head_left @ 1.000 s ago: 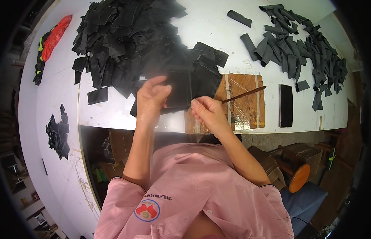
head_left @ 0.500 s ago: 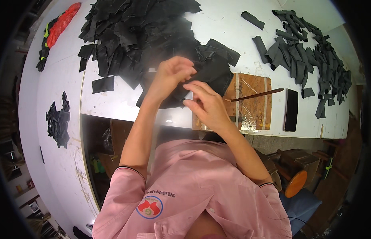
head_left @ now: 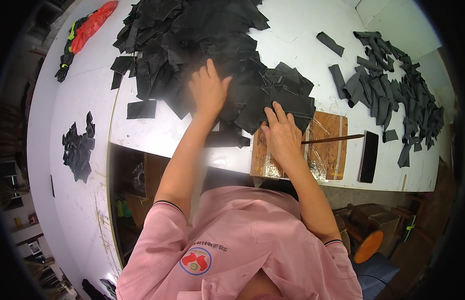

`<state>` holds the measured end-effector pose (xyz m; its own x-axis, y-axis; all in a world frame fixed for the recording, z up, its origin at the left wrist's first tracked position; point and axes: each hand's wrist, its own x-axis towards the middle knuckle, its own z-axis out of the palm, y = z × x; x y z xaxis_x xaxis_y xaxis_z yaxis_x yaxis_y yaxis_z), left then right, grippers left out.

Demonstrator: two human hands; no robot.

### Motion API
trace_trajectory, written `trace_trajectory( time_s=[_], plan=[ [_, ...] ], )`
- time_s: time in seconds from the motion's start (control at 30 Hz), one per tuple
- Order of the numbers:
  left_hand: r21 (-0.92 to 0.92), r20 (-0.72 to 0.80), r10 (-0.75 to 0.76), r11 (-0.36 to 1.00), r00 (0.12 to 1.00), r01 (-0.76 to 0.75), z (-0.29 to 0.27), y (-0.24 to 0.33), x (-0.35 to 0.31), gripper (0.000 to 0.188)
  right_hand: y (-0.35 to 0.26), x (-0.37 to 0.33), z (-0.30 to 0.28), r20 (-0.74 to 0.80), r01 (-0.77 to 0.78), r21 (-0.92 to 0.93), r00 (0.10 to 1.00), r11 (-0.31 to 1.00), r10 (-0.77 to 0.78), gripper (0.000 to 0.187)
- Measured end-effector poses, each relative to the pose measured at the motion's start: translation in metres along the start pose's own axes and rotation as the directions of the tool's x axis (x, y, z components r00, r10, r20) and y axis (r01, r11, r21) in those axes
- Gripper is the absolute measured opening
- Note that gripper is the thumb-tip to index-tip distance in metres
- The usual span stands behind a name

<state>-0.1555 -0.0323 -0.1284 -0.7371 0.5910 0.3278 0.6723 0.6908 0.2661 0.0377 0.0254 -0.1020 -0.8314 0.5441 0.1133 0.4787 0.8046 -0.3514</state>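
A large heap of flat black fabric pieces (head_left: 227,30) covers the far middle of the white table. My left hand (head_left: 208,90) rests on the near side of this heap, fingers stretched out and thumb apart. On the heap's right part, my right hand (head_left: 283,135) lies over black pieces (head_left: 295,104) with its fingers extended and slightly spread. Between my forearms, close to the table's front edge, is a narrow dark fabric piece (head_left: 226,140), partly behind my left wrist. A brown wooden board (head_left: 337,162) with clear tape lies partly under my right hand.
A thin brown stick (head_left: 335,139) crosses the board, beside a black phone (head_left: 368,157). Rolled black fabric pieces (head_left: 375,87) are piled on the right. A smaller black pile (head_left: 78,152) and a red plastic bag (head_left: 95,26) lie on the left. The table's front edge (head_left: 392,190) is near me.
My hands have parted from close together above the near fabric. The left reached farther onto the heap, its fingers opening out; the right settled on the right-hand pieces. The view shifted slightly.
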Motion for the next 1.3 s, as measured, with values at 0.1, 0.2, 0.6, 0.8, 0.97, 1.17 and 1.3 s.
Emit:
trace_trajectory(
  time_s=[0.1, 0.2, 0.6, 0.8, 0.97, 1.17, 1.3],
  plan=[
    [0.102, -0.089, 0.095, 0.991, 0.992, -0.086, 0.016, -0.007, 0.008, 0.044, 0.002, -0.001, 0.006, -0.029, -0.005, 0.028, 1.0, 1.0, 0.006, 0.041],
    [-0.031, -0.107, 0.15, 0.988, 0.983, -0.154, 0.023, -0.007, 0.012, 0.021, 0.002, -0.002, 0.013, -0.074, 0.009, -0.01, 0.997, 1.0, -0.009, 0.041],
    [-0.12, -0.313, -0.13, 0.988, 0.941, 0.097, 0.0, -0.009, -0.016, 0.041, 0.01, 0.007, 0.028, -0.109, -0.046, -0.181, 0.994, 0.982, 0.026, 0.049],
    [0.221, -0.149, -0.272, 0.928, 0.951, 0.3, -0.011, -0.061, -0.001, 0.06, 0.01, 0.006, 0.03, -0.127, -0.052, -0.185, 0.991, 0.981, 0.028, 0.046],
    [0.368, -0.201, -0.082, 0.917, 0.976, 0.152, -0.003, -0.102, 0.023, 0.041, 0.005, 0.003, 0.028, -0.136, -0.058, -0.154, 0.99, 0.986, 0.037, 0.044],
    [0.189, -0.085, -0.047, 0.98, 0.995, 0.063, -0.021, -0.115, 0.046, 0.014, 0.007, 0.003, 0.026, -0.166, -0.065, -0.125, 0.985, 0.99, 0.044, 0.042],
    [0.053, -0.148, -0.091, 0.994, 0.985, 0.1, -0.039, -0.101, 0.043, 0.014, 0.007, 0.004, 0.026, -0.191, -0.059, -0.109, 0.981, 0.992, 0.038, 0.04]
  ],
)
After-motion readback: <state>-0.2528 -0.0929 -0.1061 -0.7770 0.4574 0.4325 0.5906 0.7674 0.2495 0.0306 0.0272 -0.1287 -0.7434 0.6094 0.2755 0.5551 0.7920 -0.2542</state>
